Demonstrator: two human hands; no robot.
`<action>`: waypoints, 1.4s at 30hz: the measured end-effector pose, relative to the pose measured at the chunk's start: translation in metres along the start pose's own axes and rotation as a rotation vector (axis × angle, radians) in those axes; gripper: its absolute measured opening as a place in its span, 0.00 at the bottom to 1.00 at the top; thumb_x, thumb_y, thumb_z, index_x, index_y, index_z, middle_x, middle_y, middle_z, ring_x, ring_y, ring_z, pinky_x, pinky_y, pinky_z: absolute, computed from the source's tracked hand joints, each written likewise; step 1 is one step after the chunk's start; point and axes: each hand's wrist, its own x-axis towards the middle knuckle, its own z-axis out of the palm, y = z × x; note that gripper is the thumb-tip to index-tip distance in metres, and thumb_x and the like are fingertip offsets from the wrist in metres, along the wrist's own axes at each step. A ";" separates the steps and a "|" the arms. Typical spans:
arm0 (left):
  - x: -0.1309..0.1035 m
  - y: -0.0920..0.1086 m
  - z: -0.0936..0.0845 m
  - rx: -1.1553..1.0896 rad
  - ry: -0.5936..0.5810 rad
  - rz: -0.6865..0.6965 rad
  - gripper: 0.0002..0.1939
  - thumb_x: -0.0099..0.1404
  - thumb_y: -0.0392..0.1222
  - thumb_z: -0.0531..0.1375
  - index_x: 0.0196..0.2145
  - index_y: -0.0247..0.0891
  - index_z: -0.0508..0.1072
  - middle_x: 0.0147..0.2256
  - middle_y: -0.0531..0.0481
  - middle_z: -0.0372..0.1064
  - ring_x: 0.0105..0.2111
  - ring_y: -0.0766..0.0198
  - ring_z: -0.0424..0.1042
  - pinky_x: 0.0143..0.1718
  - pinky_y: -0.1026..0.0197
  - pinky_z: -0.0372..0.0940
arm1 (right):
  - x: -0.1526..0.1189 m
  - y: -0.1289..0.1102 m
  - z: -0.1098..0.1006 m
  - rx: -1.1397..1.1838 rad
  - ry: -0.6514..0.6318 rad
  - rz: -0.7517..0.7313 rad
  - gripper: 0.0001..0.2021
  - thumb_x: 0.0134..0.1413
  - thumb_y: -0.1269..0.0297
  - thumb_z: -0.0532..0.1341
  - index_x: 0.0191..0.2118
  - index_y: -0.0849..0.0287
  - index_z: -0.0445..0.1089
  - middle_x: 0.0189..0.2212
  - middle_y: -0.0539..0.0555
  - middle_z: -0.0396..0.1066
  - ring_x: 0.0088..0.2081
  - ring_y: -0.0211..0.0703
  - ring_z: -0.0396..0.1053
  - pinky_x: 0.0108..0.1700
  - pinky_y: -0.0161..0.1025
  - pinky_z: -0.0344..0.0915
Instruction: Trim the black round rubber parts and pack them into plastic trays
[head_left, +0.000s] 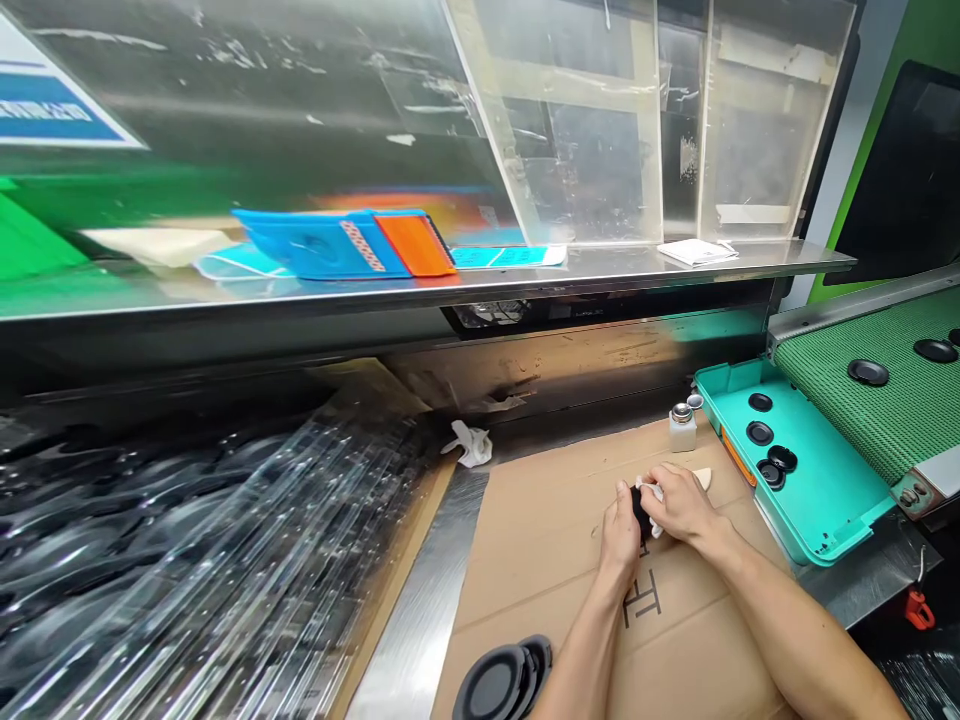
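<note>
Over the cardboard sheet (540, 530), my left hand (621, 530) is closed round a small black part (641, 512), seen nearly edge-on. My right hand (677, 505) has its fingers bent round a white cloth (655, 528) pressed against that part. A pale wedge-shaped piece (703, 478) sticks out behind my right hand. Beyond the hands stands a small bottle (682, 430) with a metal top. Several black round parts (491, 685) overlap near the front edge, left of my left forearm.
On the right, a teal tray (817, 500) holds several black discs beside a green conveyor belt (885, 350) carrying more. Clear plastic trays (247, 560) with black parts fill the left. A metal shelf (615, 268) crosses behind; crumpled white cloth (472, 443) lies below it.
</note>
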 end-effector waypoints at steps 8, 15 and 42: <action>-0.003 0.006 -0.001 0.093 -0.001 0.057 0.35 0.62 0.73 0.53 0.22 0.36 0.75 0.22 0.46 0.72 0.25 0.60 0.67 0.27 0.61 0.59 | -0.002 0.000 0.007 -0.112 -0.039 -0.030 0.03 0.61 0.71 0.61 0.37 0.58 0.72 0.36 0.53 0.74 0.41 0.43 0.69 0.43 0.36 0.60; -0.003 0.002 0.000 0.122 -0.047 0.059 0.38 0.63 0.75 0.49 0.25 0.36 0.75 0.22 0.47 0.70 0.25 0.60 0.67 0.27 0.62 0.59 | -0.002 -0.005 0.003 -0.104 -0.023 0.048 0.03 0.61 0.71 0.62 0.36 0.57 0.72 0.33 0.52 0.73 0.39 0.43 0.69 0.41 0.35 0.58; -0.005 0.003 0.001 0.196 -0.104 0.093 0.42 0.66 0.74 0.44 0.39 0.32 0.79 0.33 0.43 0.76 0.35 0.56 0.71 0.35 0.60 0.62 | 0.000 -0.004 0.001 -0.047 -0.007 0.113 0.03 0.61 0.70 0.62 0.34 0.59 0.71 0.33 0.51 0.74 0.36 0.41 0.69 0.39 0.34 0.56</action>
